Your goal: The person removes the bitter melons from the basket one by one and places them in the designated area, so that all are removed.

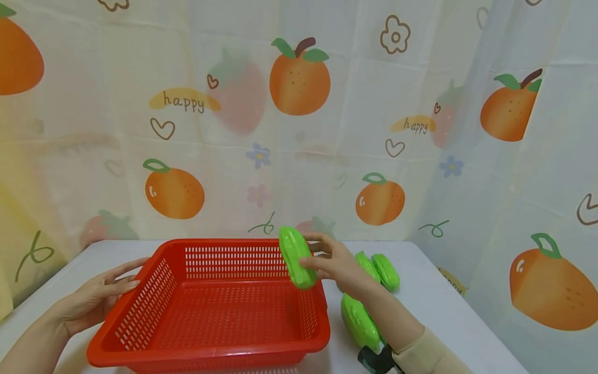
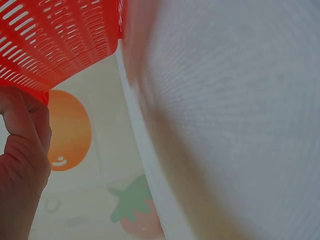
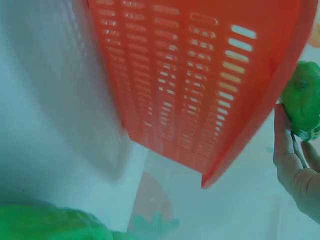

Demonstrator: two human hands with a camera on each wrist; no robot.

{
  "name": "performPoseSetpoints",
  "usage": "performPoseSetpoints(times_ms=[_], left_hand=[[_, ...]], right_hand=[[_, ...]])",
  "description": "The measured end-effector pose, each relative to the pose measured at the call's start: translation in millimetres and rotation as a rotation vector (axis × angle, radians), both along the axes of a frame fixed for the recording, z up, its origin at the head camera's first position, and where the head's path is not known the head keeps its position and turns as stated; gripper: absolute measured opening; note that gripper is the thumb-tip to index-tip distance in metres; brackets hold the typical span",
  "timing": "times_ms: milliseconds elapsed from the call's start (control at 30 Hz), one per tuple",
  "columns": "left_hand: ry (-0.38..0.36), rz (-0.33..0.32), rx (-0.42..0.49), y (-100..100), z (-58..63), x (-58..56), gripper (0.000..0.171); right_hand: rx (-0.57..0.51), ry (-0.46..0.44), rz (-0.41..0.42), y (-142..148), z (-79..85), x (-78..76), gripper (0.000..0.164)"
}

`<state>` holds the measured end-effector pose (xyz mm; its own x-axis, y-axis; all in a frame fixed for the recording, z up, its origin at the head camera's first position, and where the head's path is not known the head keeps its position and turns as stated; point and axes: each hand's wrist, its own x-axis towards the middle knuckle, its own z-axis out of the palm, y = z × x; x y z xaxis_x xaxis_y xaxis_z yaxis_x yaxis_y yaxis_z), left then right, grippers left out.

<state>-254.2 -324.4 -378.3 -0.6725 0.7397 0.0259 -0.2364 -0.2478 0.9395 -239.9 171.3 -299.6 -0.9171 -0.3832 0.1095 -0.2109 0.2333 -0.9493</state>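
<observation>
A red plastic basket (image 1: 210, 356) with slotted walls stands on the white table. At its left rim, my left hand (image 1: 91, 301) grips the edge with thumb and fingers; the left wrist view shows that hand (image 2: 22, 145) against the slotted wall. My right hand (image 1: 334, 262) holds a glossy green, ridged toy vegetable (image 1: 296, 259) between thumb and fingers, above the basket's right rim. In the right wrist view, the same toy vegetable (image 3: 302, 102) is in the fingertips beyond the rim. Similar green toy vegetables (image 1: 359, 322) lie right of the basket, partly hidden by my right forearm.
Two more green toy vegetables (image 1: 385, 271) lie farther back on the white table (image 1: 444, 322). A black object (image 1: 376, 358) shows at my right wrist. A fruit-printed curtain (image 1: 299, 156) hangs behind the table and along its sides.
</observation>
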Motion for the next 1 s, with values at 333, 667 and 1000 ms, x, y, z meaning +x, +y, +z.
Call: performPoseSetpoints(times_ms=[333,667,1000], left_hand=[[-0.003,-0.014,0.023,0,1.6,1.2,0.056],[-0.008,0.001,-0.006,0,1.5,1.2,0.055],[0.021,-0.003,0.002,0,0.4,0.1,0.055]], right_hand=[[0.012,-0.004,-0.058,23,9.2,1.2,0.059],[0.081,-0.006,-0.093,56,10.7,3.8,0.063],[0.144,-0.039,-0.111,84,11.2,2.2,0.066]])
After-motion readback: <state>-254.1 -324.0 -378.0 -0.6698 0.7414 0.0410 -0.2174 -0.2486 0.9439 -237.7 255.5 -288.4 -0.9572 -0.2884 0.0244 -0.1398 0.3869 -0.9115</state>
